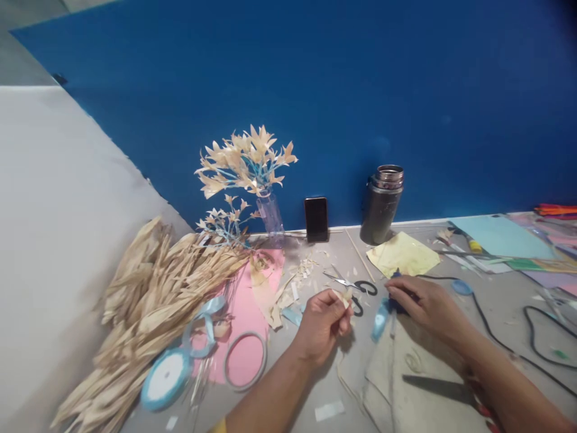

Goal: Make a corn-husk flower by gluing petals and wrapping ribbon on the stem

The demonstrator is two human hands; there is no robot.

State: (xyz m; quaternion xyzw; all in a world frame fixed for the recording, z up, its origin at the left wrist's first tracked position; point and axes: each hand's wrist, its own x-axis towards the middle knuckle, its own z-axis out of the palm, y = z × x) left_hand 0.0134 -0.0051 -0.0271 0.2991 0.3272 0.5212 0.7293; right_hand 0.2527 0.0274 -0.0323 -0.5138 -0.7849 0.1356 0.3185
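A deep blue panel (288,78) fills most of my view, with a white wall (54,210) to its left and a cluttered grey table (500,307) below. Along the table's left side I see a large heap of dried husks (148,300); beside it, pale flowers (252,159) on blue stems stand in a clear vase (270,219). My right hand (421,297) and left hand (323,325) work over the middle. Near the panel stands a dark flask (381,210), its small markings too blurred for me to read. A pink sheet (246,288) lies left of my left hand, a crumpled yellow sheet (403,252) just beyond my right. A phone (317,219) leans upright at the back, its screen dark. Nearer me are a blue ribbon spool (166,379) and a grey ring (227,359). Black-handled scissors (346,282) lie behind my left hand, blades pointing left and away. My right fingers are curled around a dark blue tool (398,304); its long axis runs roughly near to far, one end showing toward the yellow sheet. Smallest, a cream husk piece (343,297) is pinched between my left thumb and fingers, above the table, its free edge pointing away and rightward; blur hides its exact axis.
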